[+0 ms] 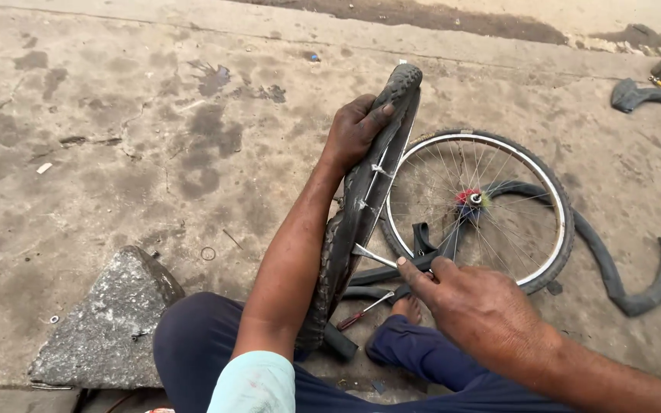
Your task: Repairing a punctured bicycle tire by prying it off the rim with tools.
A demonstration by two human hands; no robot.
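An upright bicycle wheel with a black knobbly tyre [346,222] stands between my knees, seen almost edge-on. My left hand [355,130] grips the top of that tyre. My right hand [472,302] pinches a flat metal lever [372,255] that is wedged at the wheel's rim. A second spoked wheel [477,200] lies flat on the concrete behind, with a red hub. A black inner tube [613,264] trails from it to the right.
A screwdriver with a red handle [361,312] lies by my bare foot [407,307]. A large grey stone [109,321] sits at my left knee. Scraps of black rubber and tools [656,88] lie at the far right. The ground is stained concrete.
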